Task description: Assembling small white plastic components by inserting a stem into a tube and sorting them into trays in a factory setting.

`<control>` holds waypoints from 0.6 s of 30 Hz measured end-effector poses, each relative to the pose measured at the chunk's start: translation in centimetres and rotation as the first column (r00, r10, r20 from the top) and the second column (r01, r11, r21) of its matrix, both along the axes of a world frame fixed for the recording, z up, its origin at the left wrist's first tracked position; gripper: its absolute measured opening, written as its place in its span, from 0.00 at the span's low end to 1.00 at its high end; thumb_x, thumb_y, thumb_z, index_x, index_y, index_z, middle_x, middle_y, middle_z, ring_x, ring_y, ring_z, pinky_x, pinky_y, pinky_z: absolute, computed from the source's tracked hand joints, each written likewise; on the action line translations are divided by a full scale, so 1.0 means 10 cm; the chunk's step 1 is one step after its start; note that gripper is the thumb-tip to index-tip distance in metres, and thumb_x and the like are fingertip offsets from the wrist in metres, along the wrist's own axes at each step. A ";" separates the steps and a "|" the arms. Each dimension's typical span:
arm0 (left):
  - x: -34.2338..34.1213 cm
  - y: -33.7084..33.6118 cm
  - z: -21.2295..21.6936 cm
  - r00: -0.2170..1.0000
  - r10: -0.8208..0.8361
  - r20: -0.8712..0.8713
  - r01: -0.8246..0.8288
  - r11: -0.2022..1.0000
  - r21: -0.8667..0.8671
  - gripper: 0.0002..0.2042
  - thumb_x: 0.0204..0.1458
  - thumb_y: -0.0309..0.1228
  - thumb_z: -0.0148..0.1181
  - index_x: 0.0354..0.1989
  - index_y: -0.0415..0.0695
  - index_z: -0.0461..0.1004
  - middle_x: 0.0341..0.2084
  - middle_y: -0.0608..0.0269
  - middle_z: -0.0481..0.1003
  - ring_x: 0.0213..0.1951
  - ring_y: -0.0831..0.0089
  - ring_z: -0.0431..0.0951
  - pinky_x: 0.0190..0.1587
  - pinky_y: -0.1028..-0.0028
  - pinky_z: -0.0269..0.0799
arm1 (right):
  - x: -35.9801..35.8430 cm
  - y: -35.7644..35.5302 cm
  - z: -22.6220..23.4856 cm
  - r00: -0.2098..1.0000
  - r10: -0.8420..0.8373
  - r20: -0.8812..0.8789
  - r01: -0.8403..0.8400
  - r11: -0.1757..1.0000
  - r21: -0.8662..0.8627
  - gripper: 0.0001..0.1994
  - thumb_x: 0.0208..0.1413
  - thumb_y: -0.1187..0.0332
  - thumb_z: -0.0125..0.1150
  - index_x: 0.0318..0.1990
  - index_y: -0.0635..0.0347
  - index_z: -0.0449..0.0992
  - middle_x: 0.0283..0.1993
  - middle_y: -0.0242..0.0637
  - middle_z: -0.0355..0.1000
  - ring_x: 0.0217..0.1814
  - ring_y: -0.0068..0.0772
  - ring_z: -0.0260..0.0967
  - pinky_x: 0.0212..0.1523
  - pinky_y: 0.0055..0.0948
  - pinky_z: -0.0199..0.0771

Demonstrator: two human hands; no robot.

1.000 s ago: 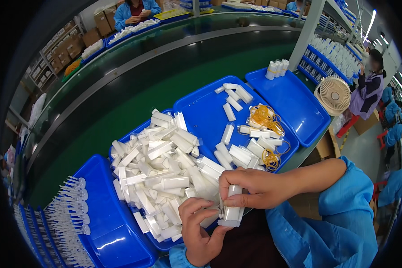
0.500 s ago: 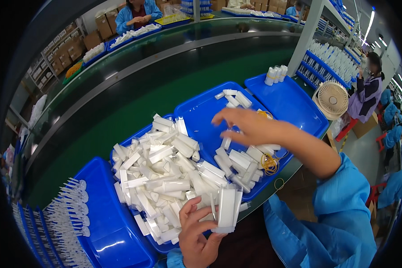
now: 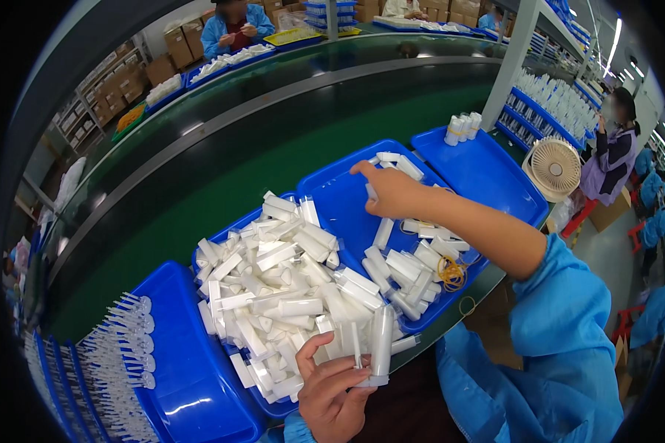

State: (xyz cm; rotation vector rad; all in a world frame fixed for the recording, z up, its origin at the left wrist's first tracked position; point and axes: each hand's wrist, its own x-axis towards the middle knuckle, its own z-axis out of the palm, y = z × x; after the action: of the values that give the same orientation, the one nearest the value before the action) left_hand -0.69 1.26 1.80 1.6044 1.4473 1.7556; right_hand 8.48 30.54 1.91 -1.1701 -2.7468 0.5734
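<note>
crowding the left hand point(image 3: 334, 402), white pieces point(image 3: 277, 284) overfill a blue tray point(image 3: 275, 408).

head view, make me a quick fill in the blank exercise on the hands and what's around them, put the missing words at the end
The lower hand in the picture, holding an upright white piece, is the person's ____ hand.
The right hand is over a tray coloured ____.
The pieces in the big heap are mainly ____ in colour.
The fan stands on the ____ side of the picture.

Missing words: left; blue; white; right
</note>
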 end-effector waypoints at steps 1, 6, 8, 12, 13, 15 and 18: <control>-0.01 0.00 -0.01 1.000 -0.002 -0.009 0.002 1.000 0.000 0.06 0.46 0.29 0.59 0.30 0.41 0.73 0.27 0.57 0.73 0.47 0.50 0.64 0.51 0.53 0.54 | -0.01 -0.13 0.06 0.977 -0.051 -0.206 0.006 0.977 -0.212 0.29 0.44 0.72 0.57 0.57 0.59 0.56 0.33 0.43 0.70 0.33 0.35 0.69 0.32 0.29 0.69; -0.01 0.02 -0.01 1.000 -0.009 -0.021 0.008 1.000 -0.005 0.04 0.44 0.27 0.59 0.28 0.42 0.74 0.27 0.57 0.73 0.44 0.53 0.66 0.52 0.53 0.54 | 0.08 -0.83 0.28 0.754 -0.381 -0.535 -0.443 0.305 -0.843 0.26 0.50 0.77 0.51 0.58 0.58 0.54 0.35 0.36 0.66 0.31 0.19 0.61 0.28 0.18 0.62; 0.02 0.02 0.01 0.999 -0.009 -0.033 0.008 1.000 -0.019 0.04 0.43 0.27 0.60 0.28 0.42 0.74 0.26 0.58 0.73 0.42 0.55 0.67 0.52 0.53 0.54 | 0.13 -1.02 0.31 0.755 -0.399 -0.521 -0.499 0.166 -0.850 0.26 0.51 0.76 0.51 0.59 0.58 0.54 0.36 0.35 0.66 0.33 0.19 0.61 0.30 0.18 0.62; 0.01 0.04 0.05 0.997 -0.018 -0.071 0.014 0.998 -0.056 0.04 0.42 0.26 0.60 0.27 0.42 0.74 0.25 0.60 0.73 0.39 0.58 0.69 0.53 0.54 0.53 | 0.19 -1.14 0.31 0.747 -0.491 -0.448 -0.535 -0.044 -0.844 0.24 0.52 0.76 0.49 0.58 0.58 0.55 0.37 0.34 0.66 0.34 0.20 0.62 0.33 0.19 0.62; 0.01 0.05 0.02 0.996 -0.033 -0.086 0.030 0.999 -0.036 0.04 0.42 0.25 0.60 0.27 0.42 0.74 0.25 0.60 0.73 0.39 0.59 0.70 0.53 0.54 0.53 | 0.20 -1.15 0.32 0.740 -0.515 -0.433 -0.542 -0.075 -0.837 0.24 0.52 0.76 0.48 0.58 0.58 0.55 0.38 0.34 0.65 0.35 0.20 0.62 0.33 0.19 0.62; -0.02 0.05 -0.06 0.992 -0.057 -0.116 0.058 0.998 0.003 0.04 0.41 0.25 0.60 0.27 0.42 0.74 0.25 0.60 0.73 0.38 0.60 0.70 0.54 0.54 0.52 | 0.20 -1.18 0.35 0.744 -0.541 -0.393 -0.521 -0.101 -0.848 0.23 0.53 0.75 0.48 0.58 0.58 0.56 0.38 0.34 0.65 0.34 0.20 0.62 0.33 0.19 0.62; 0.00 0.02 0.05 0.990 -0.042 -0.138 0.034 0.998 -0.054 0.04 0.41 0.24 0.59 0.27 0.42 0.74 0.25 0.61 0.73 0.38 0.61 0.70 0.54 0.54 0.52 | 0.21 -1.18 0.30 0.741 -0.545 -0.392 -0.540 -0.138 -0.830 0.21 0.53 0.74 0.48 0.56 0.59 0.57 0.38 0.34 0.65 0.34 0.20 0.62 0.34 0.20 0.62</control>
State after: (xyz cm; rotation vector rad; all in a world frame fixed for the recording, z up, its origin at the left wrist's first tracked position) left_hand -0.73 1.42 2.27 1.7456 1.5008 1.5999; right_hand 10.57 18.74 4.93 -0.5543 -1.0114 2.7865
